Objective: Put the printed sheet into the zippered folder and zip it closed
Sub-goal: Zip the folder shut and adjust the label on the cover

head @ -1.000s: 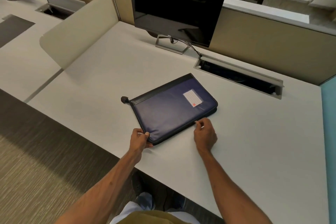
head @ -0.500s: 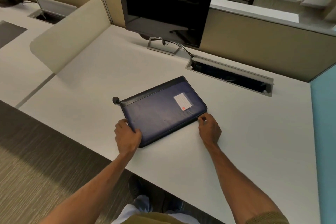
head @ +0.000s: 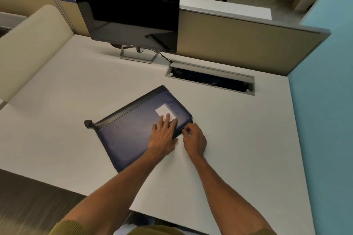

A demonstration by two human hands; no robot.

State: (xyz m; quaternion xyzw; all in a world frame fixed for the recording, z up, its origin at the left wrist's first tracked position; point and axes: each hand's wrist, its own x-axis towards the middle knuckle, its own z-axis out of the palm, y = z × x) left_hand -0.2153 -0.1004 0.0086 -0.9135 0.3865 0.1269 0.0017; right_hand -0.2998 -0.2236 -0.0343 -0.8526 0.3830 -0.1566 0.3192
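Single view only, worn on the head, looking forward and steeply down from the near edge of a pale grey desk top (head: 238, 139). Close enough to show both bare forearms reaching in from the bottom. Facing a black flat monitor (head: 129, 11) and a tan partition panel (head: 238, 44) at the far side. Wide-angle, edges bowed.

Matt leather-like folder (head: 129, 135) on smooth matt desk (head: 76, 101); glossy monitor (head: 129, 11).

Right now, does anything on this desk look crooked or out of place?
Only the folder: it lies askew to the desk edge. No printed sheet is in view. Nothing looks spilled or damaged.
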